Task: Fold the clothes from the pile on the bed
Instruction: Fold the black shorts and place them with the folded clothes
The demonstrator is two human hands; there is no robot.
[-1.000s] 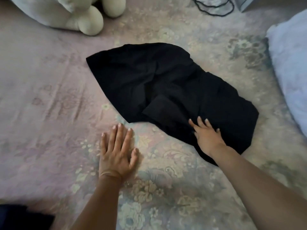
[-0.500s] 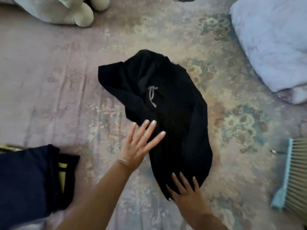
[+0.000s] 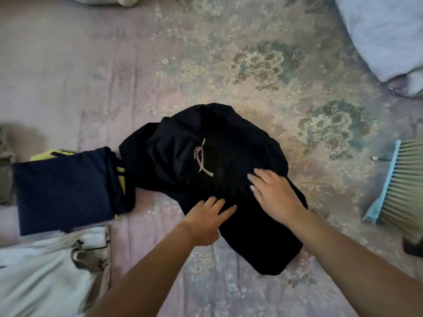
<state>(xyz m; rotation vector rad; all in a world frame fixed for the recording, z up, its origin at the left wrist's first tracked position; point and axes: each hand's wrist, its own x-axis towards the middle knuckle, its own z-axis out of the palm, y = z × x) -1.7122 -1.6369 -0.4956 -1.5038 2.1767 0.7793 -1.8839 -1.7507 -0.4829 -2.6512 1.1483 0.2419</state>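
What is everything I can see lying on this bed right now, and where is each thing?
black garment: 1, black with a pale drawstring, bunched at the middle of the bedspread
navy folded garment: 1, dark blue, left of the black one, on top of something yellow
white printed cloth: 1, white with a dark print, lower left corner
bedspread: 1, faded pink and green floral, under everything
pale blue bedding: 1, light blue, upper right corner
brush: 1, blue back with greenish bristles, right edge
left hand: 1, fingers flat on the black garment's near edge
right hand: 1, resting flat on the black garment
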